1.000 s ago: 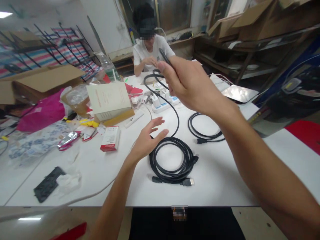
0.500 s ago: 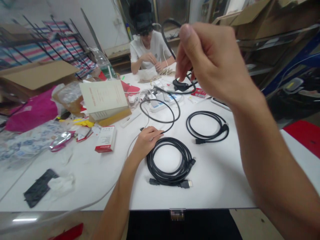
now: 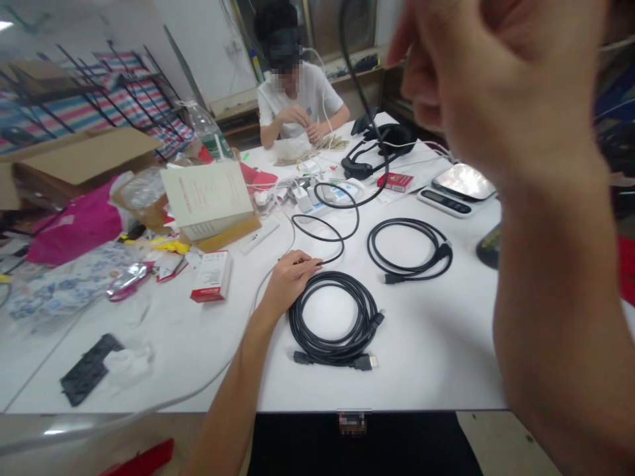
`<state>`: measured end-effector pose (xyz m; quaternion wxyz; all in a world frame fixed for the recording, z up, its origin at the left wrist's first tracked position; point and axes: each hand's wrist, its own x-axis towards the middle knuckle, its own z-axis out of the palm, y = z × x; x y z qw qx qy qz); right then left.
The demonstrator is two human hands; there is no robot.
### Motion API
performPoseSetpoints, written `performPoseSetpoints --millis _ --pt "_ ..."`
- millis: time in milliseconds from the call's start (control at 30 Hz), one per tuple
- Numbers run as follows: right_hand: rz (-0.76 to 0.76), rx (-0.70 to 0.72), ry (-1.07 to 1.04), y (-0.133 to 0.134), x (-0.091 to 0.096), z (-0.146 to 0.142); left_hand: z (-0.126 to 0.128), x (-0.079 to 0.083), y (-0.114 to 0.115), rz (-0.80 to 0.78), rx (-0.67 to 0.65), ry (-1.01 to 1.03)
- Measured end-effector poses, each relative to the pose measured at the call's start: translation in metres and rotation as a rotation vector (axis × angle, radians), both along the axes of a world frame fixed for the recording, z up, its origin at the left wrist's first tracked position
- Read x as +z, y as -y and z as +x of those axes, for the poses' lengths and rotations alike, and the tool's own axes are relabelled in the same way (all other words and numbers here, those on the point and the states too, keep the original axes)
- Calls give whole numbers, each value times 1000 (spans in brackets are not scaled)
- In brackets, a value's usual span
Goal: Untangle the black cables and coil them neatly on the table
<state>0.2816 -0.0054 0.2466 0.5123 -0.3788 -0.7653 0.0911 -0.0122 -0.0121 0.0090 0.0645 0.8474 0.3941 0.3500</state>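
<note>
A loose cable [image 3: 358, 213] looping behind the big coil [image 3: 367, 309], left hand [image 3: 292, 277] pinching it beside the coil, blurry right hand [image 3: 476, 73] high right of the coil, cut off on top, can't tell its fingers' grip

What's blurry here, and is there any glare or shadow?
Head view: the raised right hand is blurred, the left hand sharper; glare whitens the silver top of the white scale; a soft shadow lies on the white tabletop, right of the coiled black cable.
</note>
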Motion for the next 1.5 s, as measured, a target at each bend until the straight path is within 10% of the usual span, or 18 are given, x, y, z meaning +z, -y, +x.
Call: performPoseSetpoints --millis 100,367,567,800,1100,1500 --pt "90 40 144 -7 -20 -33 2 2 2 -13 4 23" --pt "-414 283 910 -49 -99 -90 5 5 3 -25 37 106" --pt "-583 268 1022 -47 -131 -110 3 3 0 26 62 129" --pt "-686 372 987 -53 -125 -105 -1 5 -4 105 277 192" --pt "-329 229 863 -50 -97 -83 -1 11 -2 -156 459 487" --pt "-83 134 499 -17 -44 -60 7 14 8 -525 -21 133"
